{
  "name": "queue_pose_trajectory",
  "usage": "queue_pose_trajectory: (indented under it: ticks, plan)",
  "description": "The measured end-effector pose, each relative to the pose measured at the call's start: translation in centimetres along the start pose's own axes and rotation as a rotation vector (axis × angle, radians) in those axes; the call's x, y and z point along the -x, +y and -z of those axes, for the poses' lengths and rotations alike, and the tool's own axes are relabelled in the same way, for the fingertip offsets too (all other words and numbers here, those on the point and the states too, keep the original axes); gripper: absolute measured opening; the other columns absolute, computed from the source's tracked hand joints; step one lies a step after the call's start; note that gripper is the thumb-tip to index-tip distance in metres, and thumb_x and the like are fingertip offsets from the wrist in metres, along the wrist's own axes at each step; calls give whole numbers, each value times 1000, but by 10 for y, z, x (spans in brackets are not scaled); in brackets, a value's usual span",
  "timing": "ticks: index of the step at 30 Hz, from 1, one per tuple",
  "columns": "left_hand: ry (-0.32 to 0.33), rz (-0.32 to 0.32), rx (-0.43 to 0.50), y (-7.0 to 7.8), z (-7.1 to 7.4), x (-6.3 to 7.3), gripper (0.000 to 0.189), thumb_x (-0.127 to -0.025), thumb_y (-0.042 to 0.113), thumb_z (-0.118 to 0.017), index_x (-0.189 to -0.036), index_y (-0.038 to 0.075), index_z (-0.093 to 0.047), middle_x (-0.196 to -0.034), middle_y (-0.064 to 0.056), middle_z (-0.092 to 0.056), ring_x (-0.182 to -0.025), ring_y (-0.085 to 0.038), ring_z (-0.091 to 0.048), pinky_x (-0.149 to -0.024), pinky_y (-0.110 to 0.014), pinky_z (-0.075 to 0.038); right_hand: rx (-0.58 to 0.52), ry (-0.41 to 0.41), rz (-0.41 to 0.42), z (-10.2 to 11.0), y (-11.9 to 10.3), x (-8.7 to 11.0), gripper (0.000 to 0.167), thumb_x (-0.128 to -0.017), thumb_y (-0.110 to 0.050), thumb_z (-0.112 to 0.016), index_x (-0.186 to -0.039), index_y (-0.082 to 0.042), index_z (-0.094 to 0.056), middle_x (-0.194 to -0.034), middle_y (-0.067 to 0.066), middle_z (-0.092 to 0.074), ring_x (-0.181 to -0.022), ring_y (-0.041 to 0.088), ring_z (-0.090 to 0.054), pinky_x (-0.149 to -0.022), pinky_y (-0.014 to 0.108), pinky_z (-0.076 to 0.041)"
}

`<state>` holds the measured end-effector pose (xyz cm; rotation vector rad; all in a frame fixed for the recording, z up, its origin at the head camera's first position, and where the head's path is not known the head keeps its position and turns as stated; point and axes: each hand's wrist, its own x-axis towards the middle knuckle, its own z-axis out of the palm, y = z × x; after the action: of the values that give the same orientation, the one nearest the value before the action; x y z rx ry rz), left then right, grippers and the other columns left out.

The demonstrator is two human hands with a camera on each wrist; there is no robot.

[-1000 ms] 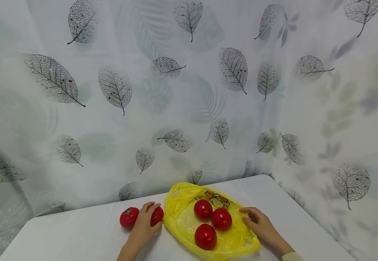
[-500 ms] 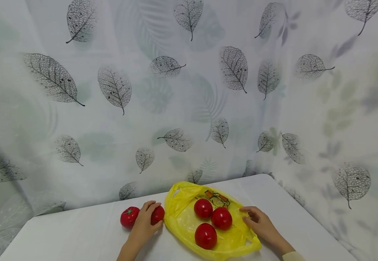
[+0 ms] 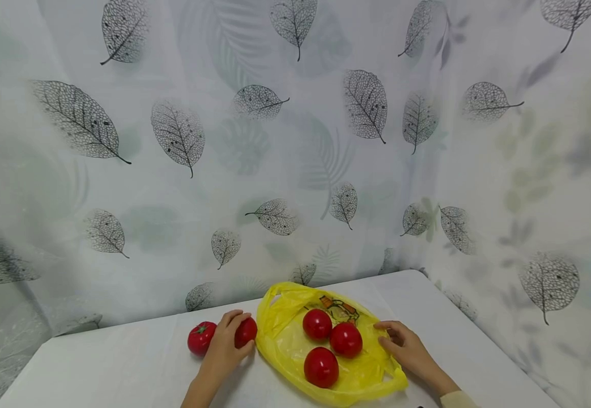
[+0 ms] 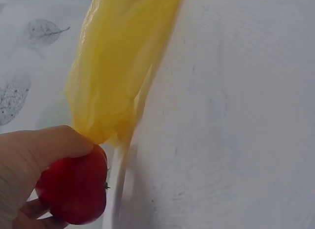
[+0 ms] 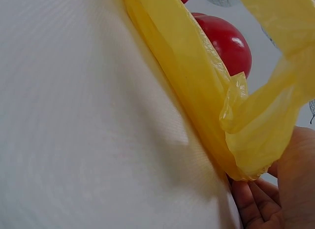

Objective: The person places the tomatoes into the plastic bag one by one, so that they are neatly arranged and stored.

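My left hand (image 3: 225,345) grips a shiny red tomato (image 3: 246,332) on the table, just left of the yellow plastic bag (image 3: 275,334). In the left wrist view the thumb lies across the top of this tomato (image 4: 78,189), with fingertips showing below it. A second tomato (image 3: 202,338) with a green star-shaped top sits left of that hand. The bag lies spread open with three tomatoes (image 3: 321,367) on it. At its right edge my right hand (image 3: 406,348) holds the plastic between bent fingers and thumb; in the right wrist view the bag partly hides these fingers (image 5: 251,202).
The white table (image 3: 122,368) runs back to a hanging curtain (image 3: 295,141) printed with dark leaves. More curtain (image 3: 555,198) hangs along the right side. The bag has an orange and black print (image 3: 338,307) near its back edge.
The head view has shifted very slightly. Both hands, the tomatoes and the bag stay in the same places.
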<state>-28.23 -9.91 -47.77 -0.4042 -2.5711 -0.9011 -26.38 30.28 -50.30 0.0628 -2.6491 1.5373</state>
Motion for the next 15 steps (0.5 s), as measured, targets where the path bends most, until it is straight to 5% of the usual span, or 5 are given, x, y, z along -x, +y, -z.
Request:
queue_pose_trajectory:
  ticks: [15]
  plan:
    - [41, -27, 19, 1, 8, -3, 52, -74, 9, -84, -122, 8, -63, -128, -14, -54, -115, -33, -55, -86, -49, -56, -4, 6, 5, -1, -4, 2, 30, -93, -18, -66, -120, -6, -63, -123, 9, -60, -94, 14, -56, -79, 22, -51]
